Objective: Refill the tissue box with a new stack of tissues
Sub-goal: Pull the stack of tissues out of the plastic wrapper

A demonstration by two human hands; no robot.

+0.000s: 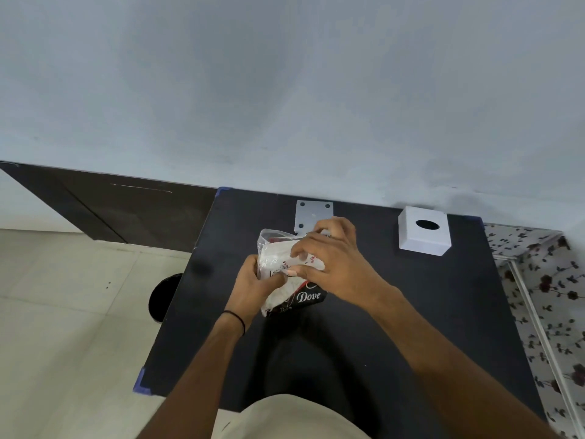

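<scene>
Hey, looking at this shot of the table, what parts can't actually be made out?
Head view only:
- Tissue pack: its middle is covered by the left hand and right hand; whether the wrapper is open is unclear.
- Small print on the pack: too small, apart from "Dove".
- White plate: near part hidden behind the right hand's fingers.
- Tissue box: inside is dark through the hole.

Both forearms extend forward. Left hand (253, 288) grips with curled fingers. Right hand (332, 261) arches above, fingertips pinching downward.
</scene>
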